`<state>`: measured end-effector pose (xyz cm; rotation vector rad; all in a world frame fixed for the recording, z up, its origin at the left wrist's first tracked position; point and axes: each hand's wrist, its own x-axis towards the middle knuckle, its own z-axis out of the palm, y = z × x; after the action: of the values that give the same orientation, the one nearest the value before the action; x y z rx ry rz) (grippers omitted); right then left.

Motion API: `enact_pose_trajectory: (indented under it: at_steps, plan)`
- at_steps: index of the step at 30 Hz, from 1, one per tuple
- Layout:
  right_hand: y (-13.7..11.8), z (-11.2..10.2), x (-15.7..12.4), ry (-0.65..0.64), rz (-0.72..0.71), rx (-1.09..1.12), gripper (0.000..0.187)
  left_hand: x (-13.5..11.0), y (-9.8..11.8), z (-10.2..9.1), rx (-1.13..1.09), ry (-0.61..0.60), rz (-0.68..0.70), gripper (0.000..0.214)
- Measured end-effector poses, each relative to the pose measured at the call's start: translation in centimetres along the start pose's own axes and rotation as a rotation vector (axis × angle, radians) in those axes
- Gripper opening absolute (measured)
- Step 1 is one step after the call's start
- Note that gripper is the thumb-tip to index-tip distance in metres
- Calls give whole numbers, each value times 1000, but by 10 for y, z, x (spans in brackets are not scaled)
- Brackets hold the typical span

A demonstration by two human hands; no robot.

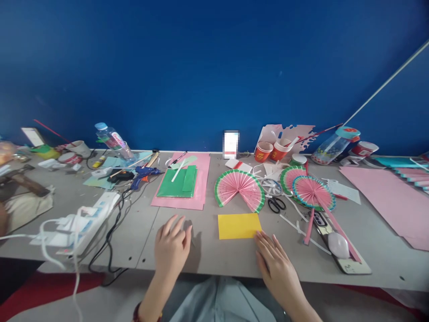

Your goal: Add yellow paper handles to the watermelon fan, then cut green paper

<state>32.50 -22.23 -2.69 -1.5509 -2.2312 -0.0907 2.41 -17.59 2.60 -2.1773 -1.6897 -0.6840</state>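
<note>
A yellow sheet of paper (237,226) lies flat on the grey table in front of me. My right hand (275,260) rests at its lower right corner, fingers stretched out and fingertips near or on the edge. To the left of the sheet, my left hand (173,243) hovers over the bare tabletop with its fingers apart and nothing in them. Just beyond the yellow paper sits a pleated paper fan (239,190), pink with a green rim like a watermelon slice. Black-handled scissors (276,205) lie to the right of that fan.
Green paper (174,183) lies on pink sheets (201,179) at centre left. A blue glue gun (142,176), a power strip (97,219) and cables are farther left. At right are a round pleated fan (314,190), a phone (351,267), and red paper cups (263,152).
</note>
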Motion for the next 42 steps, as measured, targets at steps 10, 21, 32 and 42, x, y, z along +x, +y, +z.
enact_pose_trajectory:
  at_steps: [10, 21, 32, 42]
  plan:
    - [-7, 3, 2, 45, 48, -13, 42, -13, 62, 13, -276, -201, 242, 34]
    - [-43, -4, 11, -29, 14, -176, 43, -29, 101, 28, -296, -217, 181, 42]
    - [-47, -7, 21, 15, 20, -111, 39, -40, 103, 29, -170, -150, 243, 51]
    - [-27, -15, 17, 53, 83, -122, 33, -41, 105, 28, -142, -161, 223, 52]
